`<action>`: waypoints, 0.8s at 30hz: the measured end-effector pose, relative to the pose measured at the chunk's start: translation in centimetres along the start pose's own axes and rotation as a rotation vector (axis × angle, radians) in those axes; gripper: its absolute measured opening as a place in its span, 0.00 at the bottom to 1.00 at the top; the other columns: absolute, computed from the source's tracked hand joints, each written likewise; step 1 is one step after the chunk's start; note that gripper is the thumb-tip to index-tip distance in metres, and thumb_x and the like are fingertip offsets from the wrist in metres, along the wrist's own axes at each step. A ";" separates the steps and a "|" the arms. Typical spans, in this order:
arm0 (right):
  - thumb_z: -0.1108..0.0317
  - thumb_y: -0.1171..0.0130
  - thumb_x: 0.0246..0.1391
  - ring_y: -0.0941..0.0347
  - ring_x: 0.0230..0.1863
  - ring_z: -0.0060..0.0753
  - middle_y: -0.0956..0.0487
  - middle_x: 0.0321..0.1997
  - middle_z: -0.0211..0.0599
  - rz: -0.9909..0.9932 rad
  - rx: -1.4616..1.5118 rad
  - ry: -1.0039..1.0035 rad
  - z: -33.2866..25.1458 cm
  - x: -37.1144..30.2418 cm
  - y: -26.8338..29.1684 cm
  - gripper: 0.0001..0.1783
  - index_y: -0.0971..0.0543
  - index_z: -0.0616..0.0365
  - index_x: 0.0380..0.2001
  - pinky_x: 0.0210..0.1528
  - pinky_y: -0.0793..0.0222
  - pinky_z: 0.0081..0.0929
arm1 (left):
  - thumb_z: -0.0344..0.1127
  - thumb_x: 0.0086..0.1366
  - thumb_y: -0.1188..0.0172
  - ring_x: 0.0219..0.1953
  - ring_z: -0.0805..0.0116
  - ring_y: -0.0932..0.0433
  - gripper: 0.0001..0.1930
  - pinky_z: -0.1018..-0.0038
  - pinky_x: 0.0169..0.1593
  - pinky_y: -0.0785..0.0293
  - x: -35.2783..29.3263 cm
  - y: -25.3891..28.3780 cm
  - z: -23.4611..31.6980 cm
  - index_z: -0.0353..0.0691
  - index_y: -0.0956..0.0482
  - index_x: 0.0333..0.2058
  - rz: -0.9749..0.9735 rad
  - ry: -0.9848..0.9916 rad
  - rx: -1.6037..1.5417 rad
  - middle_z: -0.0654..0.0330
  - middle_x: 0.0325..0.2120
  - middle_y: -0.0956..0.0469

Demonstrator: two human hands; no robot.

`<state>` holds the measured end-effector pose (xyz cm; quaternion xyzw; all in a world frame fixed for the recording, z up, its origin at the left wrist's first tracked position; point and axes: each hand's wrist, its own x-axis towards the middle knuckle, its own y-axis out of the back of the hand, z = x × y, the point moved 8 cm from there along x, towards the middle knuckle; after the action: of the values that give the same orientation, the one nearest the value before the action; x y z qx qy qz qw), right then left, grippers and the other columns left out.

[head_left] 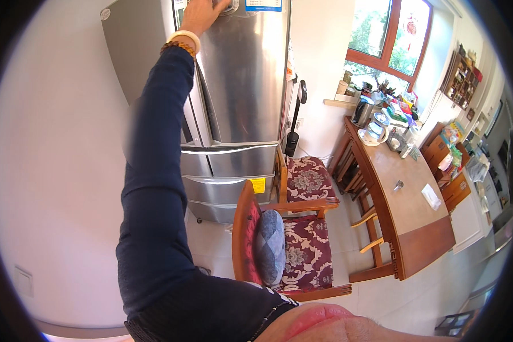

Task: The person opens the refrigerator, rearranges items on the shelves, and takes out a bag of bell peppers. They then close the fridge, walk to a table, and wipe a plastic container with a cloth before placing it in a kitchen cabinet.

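Observation:
My left hand [201,15] reaches up to the steel refrigerator [242,74], at the top edge of the view. A light bangle [186,37] and a string of brown beads [176,48] are round its wrist, above a dark blue sleeve [157,194]. Its thumb side lies beside a round silvery piece [229,7] on the door front; I cannot tell whether they touch. The other fingers are cut off by the frame, so their grip is hidden. To the right of that round piece is a blue-and-white label [263,5]. My right hand is out of view.
Wooden armchairs with patterned red seats [306,251] stand before the refrigerator, one holding a grey-blue cushion [271,248]. At right, a wooden table [416,199] bears a kettle [362,110], a glass pot [375,129] and clutter. A black upright stick appliance [293,128] leans beside the refrigerator.

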<state>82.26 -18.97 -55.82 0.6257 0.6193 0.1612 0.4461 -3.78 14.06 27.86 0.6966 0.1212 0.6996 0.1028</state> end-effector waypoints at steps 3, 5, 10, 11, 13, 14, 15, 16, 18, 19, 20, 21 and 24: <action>0.54 0.45 0.60 0.19 0.38 0.38 0.17 0.39 0.47 -0.050 0.038 -0.068 -0.1 -0.1 -0.3 0.23 0.21 0.62 0.48 0.45 0.26 0.35 | 0.35 0.57 0.36 0.56 0.40 0.30 0.32 0.57 0.59 0.32 -0.8 0.7 2.9 0.40 0.34 0.61 -0.088 -0.325 -0.064 0.41 0.55 0.30; 0.55 0.45 0.60 0.19 0.37 0.38 0.17 0.40 0.47 -0.069 0.085 -0.056 -0.9 0.0 -0.4 0.23 0.21 0.62 0.48 0.45 0.25 0.35 | 0.33 0.57 0.36 0.56 0.41 0.30 0.31 0.57 0.59 0.31 -0.8 0.6 2.6 0.39 0.33 0.60 -0.068 -0.298 -0.047 0.41 0.56 0.31; 0.57 0.44 0.60 0.19 0.35 0.38 0.17 0.39 0.48 -0.056 0.149 -0.018 -2.1 0.7 -0.4 0.21 0.22 0.65 0.47 0.42 0.25 0.36 | 0.29 0.56 0.38 0.55 0.41 0.29 0.29 0.58 0.58 0.30 -0.6 -0.1 1.8 0.37 0.33 0.58 -0.040 -0.294 -0.089 0.42 0.54 0.30; 0.57 0.44 0.60 0.19 0.35 0.38 0.17 0.39 0.48 -0.045 0.159 -0.013 -2.0 0.8 -0.4 0.21 0.22 0.65 0.47 0.42 0.24 0.35 | 0.29 0.56 0.38 0.54 0.41 0.29 0.29 0.58 0.57 0.30 -0.7 0.0 1.9 0.37 0.32 0.58 -0.035 -0.307 -0.091 0.43 0.54 0.29; 0.58 0.43 0.60 0.19 0.34 0.37 0.17 0.38 0.48 -0.038 0.192 -0.018 -1.7 0.9 -0.5 0.21 0.22 0.65 0.47 0.41 0.24 0.35 | 0.29 0.56 0.38 0.53 0.41 0.28 0.28 0.58 0.56 0.29 -0.7 0.2 2.1 0.36 0.32 0.57 -0.035 -0.307 -0.100 0.43 0.52 0.29; 0.58 0.43 0.60 0.19 0.34 0.37 0.18 0.38 0.48 -0.042 0.216 -0.027 -1.5 1.0 -0.6 0.21 0.22 0.65 0.47 0.41 0.24 0.35 | 0.29 0.56 0.38 0.52 0.41 0.28 0.28 0.58 0.55 0.28 -0.7 0.3 2.2 0.36 0.32 0.57 -0.040 -0.293 -0.108 0.43 0.51 0.29; 0.58 0.43 0.60 0.19 0.34 0.37 0.18 0.38 0.48 -0.046 0.239 -0.037 -1.3 1.0 -0.7 0.21 0.22 0.65 0.47 0.40 0.24 0.35 | 0.29 0.56 0.38 0.51 0.41 0.28 0.28 0.58 0.54 0.28 -0.8 0.3 2.3 0.35 0.32 0.56 -0.045 -0.278 -0.116 0.43 0.51 0.29; 0.58 0.43 0.60 0.19 0.34 0.37 0.18 0.38 0.48 -0.048 0.238 -0.035 -1.3 1.0 -0.8 0.21 0.22 0.65 0.47 0.40 0.24 0.35 | 0.28 0.55 0.38 0.51 0.41 0.27 0.28 0.58 0.54 0.28 -0.9 0.4 2.4 0.36 0.32 0.56 -0.042 -0.267 -0.115 0.44 0.50 0.28; 0.58 0.43 0.61 0.19 0.34 0.37 0.18 0.38 0.47 -0.051 0.235 -0.033 -1.2 1.0 -0.8 0.21 0.22 0.66 0.47 0.40 0.24 0.34 | 0.28 0.55 0.37 0.51 0.40 0.27 0.28 0.58 0.54 0.28 -0.9 0.5 2.5 0.36 0.32 0.56 -0.036 -0.244 -0.114 0.44 0.50 0.28; 0.58 0.43 0.61 0.19 0.34 0.37 0.18 0.38 0.47 -0.054 0.224 -0.028 -1.3 0.9 -0.8 0.20 0.22 0.66 0.47 0.39 0.24 0.34 | 0.28 0.55 0.37 0.50 0.40 0.27 0.28 0.58 0.53 0.28 -0.9 0.5 2.6 0.36 0.32 0.56 -0.036 -0.243 -0.118 0.44 0.50 0.28; 0.59 0.43 0.61 0.19 0.34 0.37 0.18 0.38 0.47 -0.057 0.213 -0.023 -1.4 0.9 -0.7 0.20 0.22 0.66 0.47 0.39 0.24 0.34 | 0.28 0.55 0.37 0.50 0.40 0.27 0.28 0.58 0.53 0.28 -0.9 0.4 2.6 0.36 0.32 0.56 -0.036 -0.242 -0.121 0.44 0.49 0.28; 0.59 0.43 0.61 0.19 0.34 0.37 0.18 0.38 0.47 -0.060 0.202 -0.019 -1.5 0.8 -0.7 0.20 0.23 0.66 0.47 0.39 0.24 0.34 | 0.28 0.55 0.37 0.50 0.40 0.27 0.28 0.58 0.53 0.28 -0.9 0.4 2.6 0.36 0.32 0.56 -0.036 -0.241 -0.125 0.44 0.49 0.28; 0.58 0.44 0.61 0.18 0.34 0.37 0.18 0.38 0.48 -0.060 0.224 -0.047 -1.3 0.7 -0.7 0.21 0.23 0.66 0.47 0.40 0.24 0.34 | 0.28 0.54 0.35 0.53 0.40 0.29 0.32 0.59 0.56 0.29 -1.1 0.2 2.5 0.37 0.34 0.59 -0.056 -0.222 -0.098 0.43 0.53 0.31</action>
<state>80.95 -18.00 -55.92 0.6563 0.6412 0.0628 0.3926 -1.28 13.63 26.89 0.7603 0.0941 0.6200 0.1691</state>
